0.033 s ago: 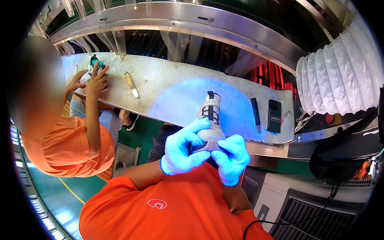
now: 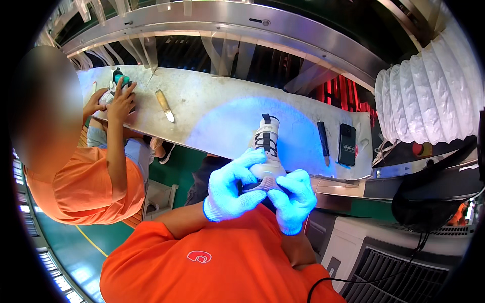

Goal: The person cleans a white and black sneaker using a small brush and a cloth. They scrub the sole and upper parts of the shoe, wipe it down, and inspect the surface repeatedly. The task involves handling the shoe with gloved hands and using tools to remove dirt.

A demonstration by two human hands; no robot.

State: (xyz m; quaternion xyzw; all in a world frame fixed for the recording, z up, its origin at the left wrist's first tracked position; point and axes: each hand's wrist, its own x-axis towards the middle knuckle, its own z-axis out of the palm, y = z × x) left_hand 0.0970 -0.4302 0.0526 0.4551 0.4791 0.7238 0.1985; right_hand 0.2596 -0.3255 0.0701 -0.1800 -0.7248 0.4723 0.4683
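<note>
A light grey shoe with black straps and a black heel loop rests partly on the bench's front edge, toe toward me, under blue light. My left hand, in a knitted glove that looks blue-white, grips the toe end from the left. On the other side my right hand, gloved alike, is closed on the toe's right edge. Both thumbs press near the front of the sole. Some fingertips are hidden behind the shoe.
On the metal bench lie a knife with a wooden handle, a black pen-like tool and a black phone. A white ribbed duct stands right. At left, a co-worker in orange handles another shoe.
</note>
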